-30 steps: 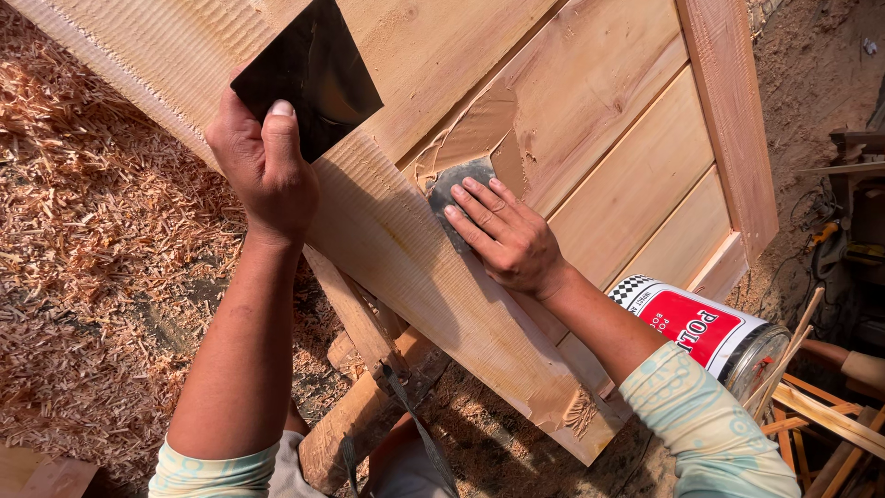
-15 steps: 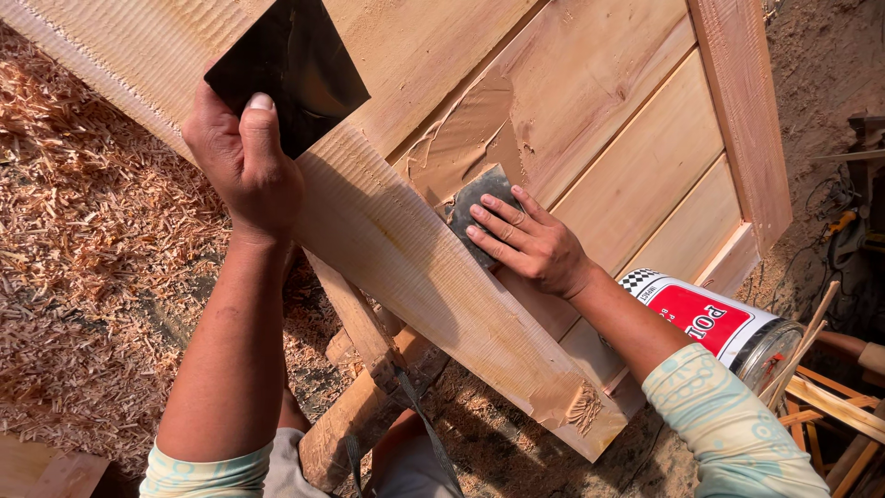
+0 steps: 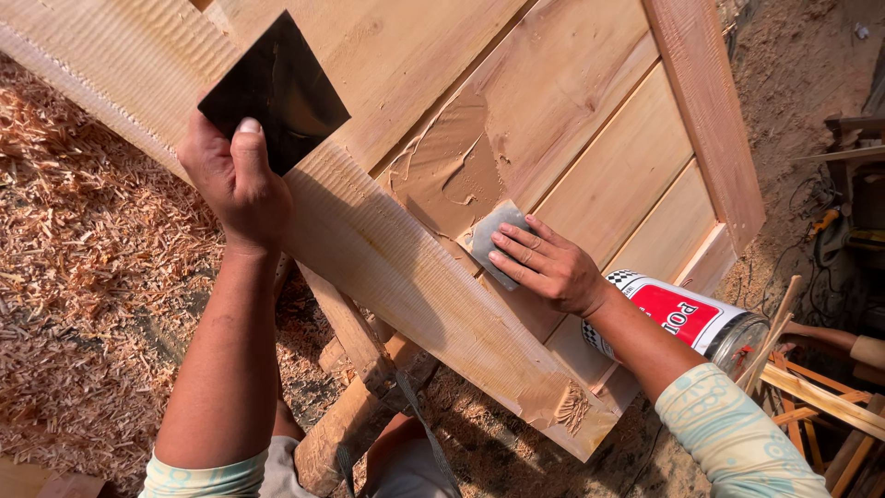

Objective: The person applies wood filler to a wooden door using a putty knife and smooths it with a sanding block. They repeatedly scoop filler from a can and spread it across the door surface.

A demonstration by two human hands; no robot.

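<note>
A large pale wooden panel door [image 3: 572, 120] lies tilted across the view on wooden supports. My left hand [image 3: 235, 184] grips a dark square metal sheet [image 3: 275, 92] and holds it up over the door's frame rail. My right hand [image 3: 548, 263] presses a small grey metal scraper blade [image 3: 493, 238] flat against a panel, at the lower edge of a smear of tan wood filler [image 3: 456, 175]. Both sleeves are light patterned fabric.
A tin can [image 3: 687, 318] with a red and white label lies on its side under the door's lower right. Wood shavings [image 3: 83, 267] cover the ground at left. Timber offcuts [image 3: 811, 387] and tools with cables [image 3: 848, 221] crowd the right edge. A wooden support beam [image 3: 355, 387] runs below the door.
My right hand has slid the scraper down and to the right across the panel, leaving more filler spread above it. The left hand with the dark sheet has stayed roughly where it was.
</note>
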